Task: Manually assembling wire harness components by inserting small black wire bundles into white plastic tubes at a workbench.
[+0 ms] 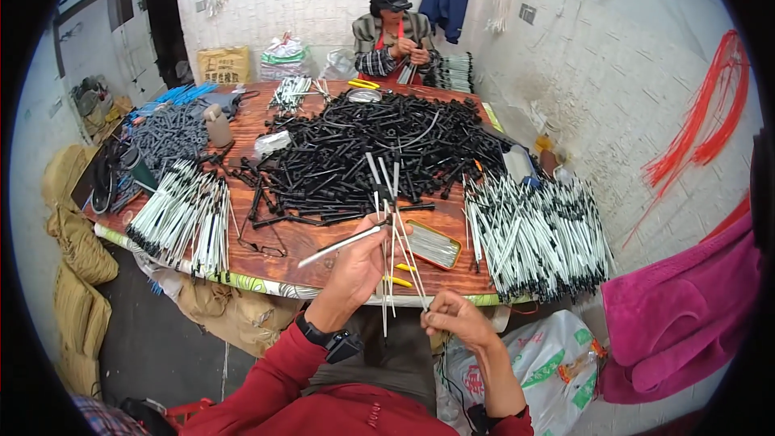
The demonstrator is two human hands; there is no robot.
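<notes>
My left hand [360,268] is closed round several thin white rods with black fittings [383,194], which fan out above and below the fingers. One rod with a black strip points off to the left. With its fingers pinched, my right hand [458,319] grips the lower end of a long white rod [412,266] slanting down from that bunch. Just beyond the hands lies an open rectangular tin [434,245] of thin pale pins. Yellow-handled pliers [395,281] lie at the table edge, partly hidden behind the rods.
Small black tubular parts [355,153] are heaped across the wooden table [323,236]. Bundles of white rods lie left [182,222] and right [537,234]. Eyeglasses [265,244] sit left of my hands. A co-worker [395,40] handles rods opposite. A plastic bag [541,363] stands below right.
</notes>
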